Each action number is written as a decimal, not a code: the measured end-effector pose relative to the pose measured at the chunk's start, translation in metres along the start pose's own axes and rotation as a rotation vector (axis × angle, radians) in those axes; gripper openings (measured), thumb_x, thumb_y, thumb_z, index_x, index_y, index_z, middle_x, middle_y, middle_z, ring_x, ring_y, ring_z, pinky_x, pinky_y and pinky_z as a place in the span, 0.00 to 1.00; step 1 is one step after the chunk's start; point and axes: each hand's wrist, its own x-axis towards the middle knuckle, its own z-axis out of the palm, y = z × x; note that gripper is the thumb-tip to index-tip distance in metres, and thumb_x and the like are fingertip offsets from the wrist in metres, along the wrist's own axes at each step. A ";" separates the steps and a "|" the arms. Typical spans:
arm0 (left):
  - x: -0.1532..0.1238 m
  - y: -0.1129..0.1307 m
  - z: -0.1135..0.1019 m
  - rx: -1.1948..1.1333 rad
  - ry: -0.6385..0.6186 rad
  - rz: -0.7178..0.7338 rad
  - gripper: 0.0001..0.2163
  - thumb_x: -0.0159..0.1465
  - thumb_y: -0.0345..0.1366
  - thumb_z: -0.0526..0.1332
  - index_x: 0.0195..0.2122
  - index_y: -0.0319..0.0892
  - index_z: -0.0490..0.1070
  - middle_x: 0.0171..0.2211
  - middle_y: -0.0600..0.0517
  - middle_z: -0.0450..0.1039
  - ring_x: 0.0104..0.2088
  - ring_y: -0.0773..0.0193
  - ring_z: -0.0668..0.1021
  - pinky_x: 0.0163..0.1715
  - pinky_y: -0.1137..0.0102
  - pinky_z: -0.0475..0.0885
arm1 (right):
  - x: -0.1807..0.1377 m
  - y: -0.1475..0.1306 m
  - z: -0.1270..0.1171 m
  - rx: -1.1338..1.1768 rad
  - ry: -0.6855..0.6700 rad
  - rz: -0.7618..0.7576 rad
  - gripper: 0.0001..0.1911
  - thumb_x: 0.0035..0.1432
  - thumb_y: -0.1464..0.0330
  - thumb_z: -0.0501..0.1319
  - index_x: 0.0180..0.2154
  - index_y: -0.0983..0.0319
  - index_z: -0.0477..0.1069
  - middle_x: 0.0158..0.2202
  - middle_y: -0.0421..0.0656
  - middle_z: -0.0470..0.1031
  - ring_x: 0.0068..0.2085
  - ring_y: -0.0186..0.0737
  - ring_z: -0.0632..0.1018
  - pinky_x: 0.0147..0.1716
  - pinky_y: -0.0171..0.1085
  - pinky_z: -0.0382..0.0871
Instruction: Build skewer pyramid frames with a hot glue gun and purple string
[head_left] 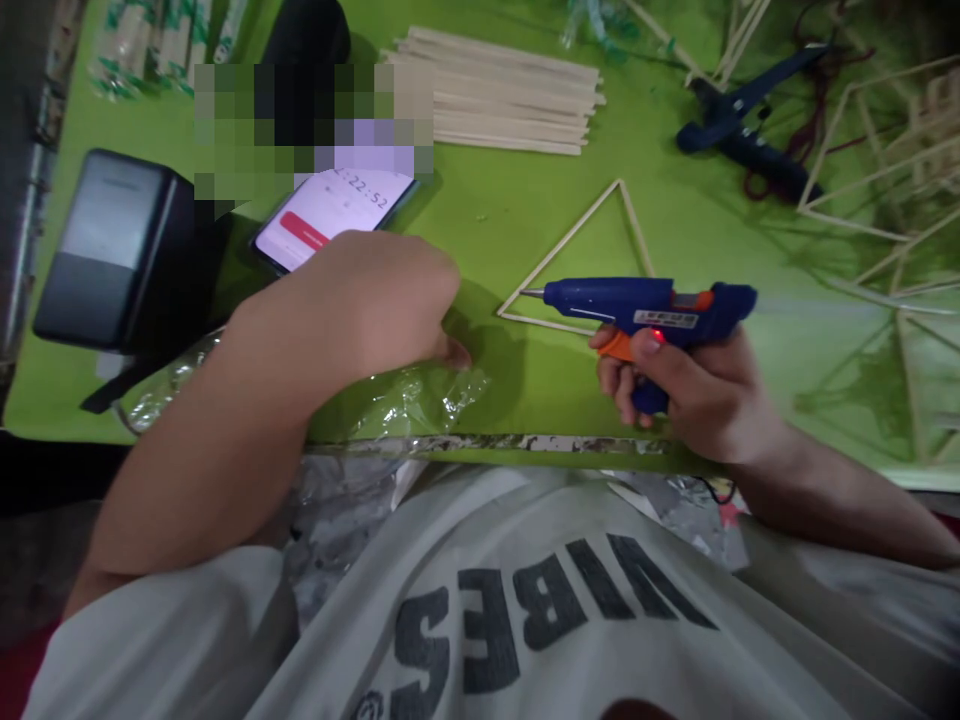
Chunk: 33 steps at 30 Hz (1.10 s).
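Observation:
My right hand [697, 395] is wrapped round a blue hot glue gun [619, 298], with fingers at its orange trigger and a red light glowing near the thumb. The gun's metal nozzle points left, over the left corner of a triangle of thin wooden sticks [559, 237] lying on the green table [480, 215]. My left hand [382, 295] is closed, knuckles up, just above crumpled clear plastic wrapping [412, 400]. Most of its fingers are hidden, so I cannot make out what they hold. Beyond that hand lies a phone [337, 205] with a lit timer screen.
A row of wooden sticks [514, 92] lies at the back. Green-and-clear wrapped sticks [146, 45] and a black-grey box-shaped device [97, 250] are at left. At right are dark blue pliers-like tools [750, 130] and stick frames [862, 200]. A mosaic covers part of the back left.

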 end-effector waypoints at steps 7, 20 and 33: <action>0.004 0.000 0.000 0.029 -0.013 -0.069 0.27 0.72 0.64 0.65 0.41 0.41 0.84 0.31 0.47 0.76 0.29 0.59 0.77 0.39 0.60 0.76 | -0.002 0.024 0.014 0.028 -0.029 0.073 0.32 0.67 0.38 0.74 0.42 0.62 0.81 0.28 0.42 0.79 0.19 0.35 0.78 0.14 0.34 0.70; 0.006 -0.003 0.007 -0.018 0.094 -0.004 0.25 0.72 0.59 0.71 0.61 0.47 0.80 0.39 0.48 0.77 0.42 0.51 0.83 0.54 0.53 0.81 | 0.004 0.028 0.015 0.023 -0.005 0.044 0.31 0.66 0.38 0.74 0.36 0.59 0.78 0.29 0.43 0.80 0.20 0.37 0.79 0.12 0.36 0.66; 0.007 -0.005 0.014 0.052 0.134 -0.028 0.30 0.67 0.67 0.72 0.60 0.51 0.80 0.40 0.49 0.76 0.39 0.51 0.82 0.45 0.56 0.80 | 0.004 0.028 0.016 0.001 0.007 0.053 0.32 0.65 0.36 0.75 0.35 0.59 0.78 0.29 0.43 0.80 0.20 0.36 0.79 0.13 0.35 0.66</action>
